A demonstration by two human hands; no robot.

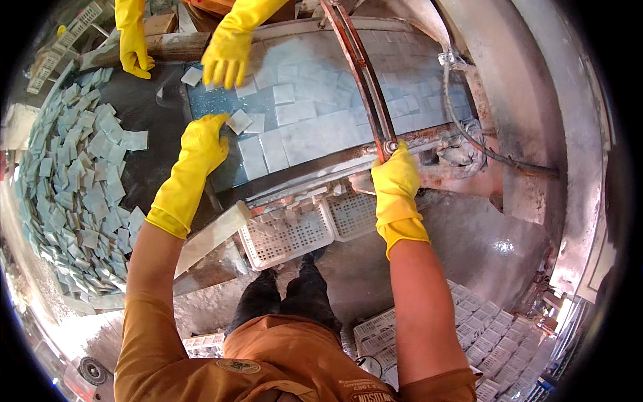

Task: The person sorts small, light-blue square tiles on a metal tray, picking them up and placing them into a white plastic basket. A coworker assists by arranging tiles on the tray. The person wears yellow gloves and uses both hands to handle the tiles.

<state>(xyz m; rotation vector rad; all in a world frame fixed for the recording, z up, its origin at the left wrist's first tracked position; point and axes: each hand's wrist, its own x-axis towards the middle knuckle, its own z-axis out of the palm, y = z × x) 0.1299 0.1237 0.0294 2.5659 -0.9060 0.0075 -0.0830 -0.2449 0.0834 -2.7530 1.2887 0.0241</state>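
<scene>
My left hand [204, 142], in a yellow rubber glove, reaches over the wet conveyor bed [226, 175]. Its curled fingertips are at the edge of a small pale square tile [239, 122], which is tilted against its neighbour. Flat rows of similar pale tiles [321, 136] cover the bed to the right. My right hand [396, 175], gloved alike, is closed round the near end of a long rusty metal bar [365, 74] that crosses above the tiles. The right palm and the bar's very end are hidden by the glove.
Loose tiles [87, 167] lie in a large heap at left. Across the bed, a co-worker's yellow-gloved hands [228, 57] hang over the far edge. White perforated crates [288, 234] stand below the near edge; more crates [482, 335] are lower right. A hose [462, 127] runs along the machine.
</scene>
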